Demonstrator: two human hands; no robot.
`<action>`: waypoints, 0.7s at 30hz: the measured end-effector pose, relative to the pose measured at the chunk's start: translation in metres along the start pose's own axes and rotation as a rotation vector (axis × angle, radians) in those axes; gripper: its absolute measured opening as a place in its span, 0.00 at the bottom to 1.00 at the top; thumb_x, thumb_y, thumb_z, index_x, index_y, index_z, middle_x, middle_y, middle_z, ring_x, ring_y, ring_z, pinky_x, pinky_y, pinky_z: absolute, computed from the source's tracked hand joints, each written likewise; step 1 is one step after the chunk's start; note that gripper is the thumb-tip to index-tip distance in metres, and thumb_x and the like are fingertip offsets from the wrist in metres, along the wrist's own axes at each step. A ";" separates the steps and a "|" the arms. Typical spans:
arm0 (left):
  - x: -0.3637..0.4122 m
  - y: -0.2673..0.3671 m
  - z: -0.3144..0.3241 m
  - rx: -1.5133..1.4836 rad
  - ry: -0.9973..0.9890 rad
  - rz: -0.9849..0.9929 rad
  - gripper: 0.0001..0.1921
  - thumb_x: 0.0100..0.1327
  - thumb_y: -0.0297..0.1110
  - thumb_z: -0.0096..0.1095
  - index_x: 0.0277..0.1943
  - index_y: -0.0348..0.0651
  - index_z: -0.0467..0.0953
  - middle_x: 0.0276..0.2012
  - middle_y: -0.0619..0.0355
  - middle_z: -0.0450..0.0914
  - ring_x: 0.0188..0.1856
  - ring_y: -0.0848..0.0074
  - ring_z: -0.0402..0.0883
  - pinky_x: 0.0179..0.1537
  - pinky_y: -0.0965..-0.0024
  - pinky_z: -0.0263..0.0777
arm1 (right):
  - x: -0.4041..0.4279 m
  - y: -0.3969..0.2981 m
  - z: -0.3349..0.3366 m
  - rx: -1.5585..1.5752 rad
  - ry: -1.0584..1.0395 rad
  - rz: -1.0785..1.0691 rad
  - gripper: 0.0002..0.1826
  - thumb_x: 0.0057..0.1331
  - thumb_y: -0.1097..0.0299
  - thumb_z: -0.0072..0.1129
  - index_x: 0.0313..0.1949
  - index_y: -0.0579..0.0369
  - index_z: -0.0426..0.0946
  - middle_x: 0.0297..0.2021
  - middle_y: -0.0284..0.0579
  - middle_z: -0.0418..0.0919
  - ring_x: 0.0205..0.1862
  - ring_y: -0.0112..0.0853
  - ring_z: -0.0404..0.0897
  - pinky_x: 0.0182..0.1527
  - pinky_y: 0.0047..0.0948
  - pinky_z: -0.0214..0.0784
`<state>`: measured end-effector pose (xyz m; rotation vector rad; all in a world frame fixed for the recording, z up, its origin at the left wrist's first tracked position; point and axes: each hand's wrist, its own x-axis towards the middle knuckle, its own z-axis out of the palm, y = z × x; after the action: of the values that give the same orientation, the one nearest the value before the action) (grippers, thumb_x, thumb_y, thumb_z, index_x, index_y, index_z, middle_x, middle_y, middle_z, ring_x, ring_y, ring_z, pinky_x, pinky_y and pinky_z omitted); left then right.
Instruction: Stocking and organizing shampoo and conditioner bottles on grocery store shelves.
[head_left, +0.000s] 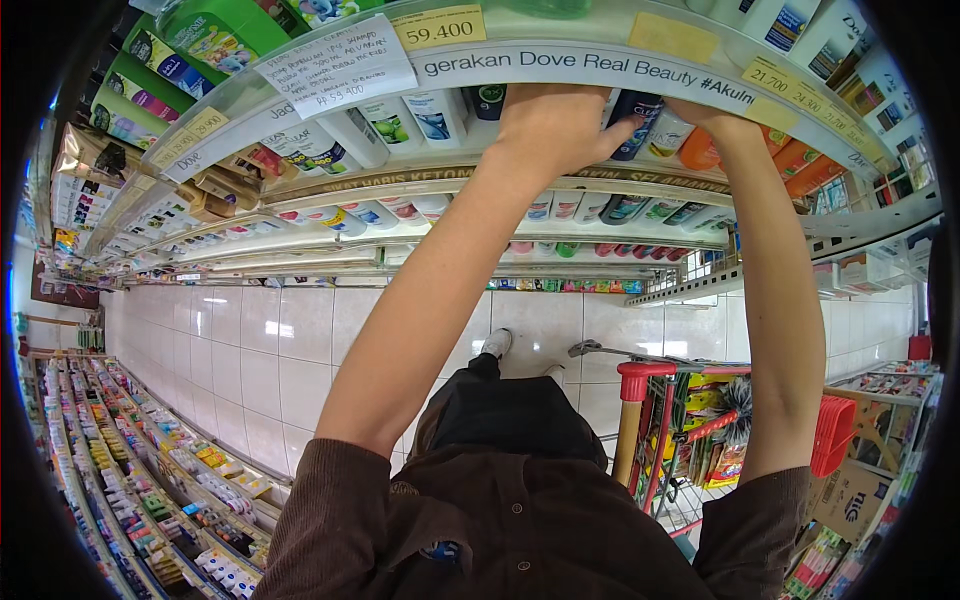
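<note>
Both my arms reach into a store shelf of shampoo bottles, under an upper shelf edge with price tags. My left hand (551, 127) is partly hidden by that edge; its thumb lies against a dark blue Clear bottle (634, 129), and its other fingers are out of sight. My right hand (701, 116) reaches in beside a white bottle with a yellow label (667, 136), its fingers mostly hidden behind the shelf edge. Orange bottles (699, 150) stand close to my right wrist. Left of my left hand are a dark bottle (489, 101) and a white-and-blue bottle (435, 118).
A handwritten paper sign (337, 64) hangs on the upper shelf edge (525, 64). Lower shelves hold more bottles. A shopping cart with a red handle (637, 371) and packets stands by my right side on the tiled floor (307, 330). Another stocked shelf (150, 465) runs behind at left.
</note>
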<state>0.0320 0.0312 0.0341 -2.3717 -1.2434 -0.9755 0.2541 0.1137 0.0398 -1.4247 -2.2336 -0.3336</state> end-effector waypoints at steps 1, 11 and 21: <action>0.001 0.000 0.001 0.012 0.005 0.010 0.29 0.60 0.60 0.63 0.48 0.40 0.82 0.40 0.49 0.83 0.42 0.56 0.83 0.44 0.55 0.76 | 0.002 -0.006 0.002 0.012 0.005 0.012 0.15 0.64 0.60 0.58 0.46 0.54 0.78 0.45 0.50 0.81 0.45 0.46 0.79 0.49 0.38 0.72; 0.009 0.003 0.014 0.021 0.160 0.029 0.28 0.60 0.63 0.62 0.40 0.41 0.84 0.30 0.53 0.84 0.31 0.59 0.84 0.37 0.59 0.78 | 0.004 0.010 0.023 0.141 0.054 0.136 0.15 0.65 0.60 0.58 0.47 0.53 0.77 0.47 0.50 0.80 0.47 0.45 0.78 0.50 0.38 0.72; 0.012 0.007 0.022 0.059 0.174 0.032 0.28 0.55 0.61 0.69 0.44 0.42 0.83 0.35 0.54 0.84 0.36 0.59 0.84 0.37 0.59 0.78 | 0.002 0.012 0.036 0.247 0.108 0.301 0.15 0.65 0.60 0.58 0.48 0.53 0.77 0.49 0.49 0.80 0.49 0.44 0.78 0.51 0.37 0.72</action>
<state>0.0520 0.0454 0.0267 -2.2026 -1.1497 -1.0935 0.2554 0.1361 0.0093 -1.5375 -1.8651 -0.0320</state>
